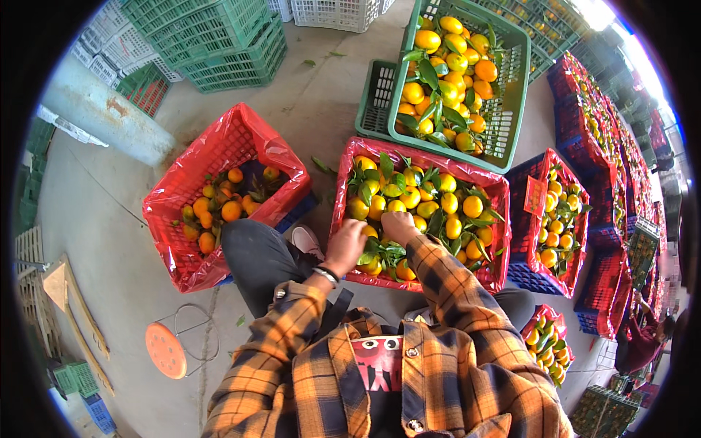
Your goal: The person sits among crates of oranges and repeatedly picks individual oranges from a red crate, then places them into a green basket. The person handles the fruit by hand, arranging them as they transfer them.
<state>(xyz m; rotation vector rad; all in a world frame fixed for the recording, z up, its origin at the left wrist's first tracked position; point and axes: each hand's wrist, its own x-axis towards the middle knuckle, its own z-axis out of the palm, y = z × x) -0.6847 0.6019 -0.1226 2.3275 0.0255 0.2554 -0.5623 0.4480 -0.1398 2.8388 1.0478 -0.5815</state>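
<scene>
Both hands are over a crate lined with red plastic (502, 219), filled with yellow-orange citrus fruits (427, 208) with green leaves. My left hand (346, 245) is above the fruit near the crate's left side, its fingers bent; whether it holds anything cannot be told. Just right of it, my right hand (400, 225) has curled fingers at the fruit; what lies inside them is hidden. A green plastic crate (395, 109) of leafy citrus stands behind, overlapping the lined crate's far edge. At the left, another red-lined crate (181, 191) holds fewer, more orange fruits (231, 211).
Green crates (235, 60) are stacked at the upper left, near a pale pillar (109, 109). An orange stool (165, 350) stands at the lower left. Filled red-lined crates (583, 230) line the right side, where another person (641, 342) is at the far edge.
</scene>
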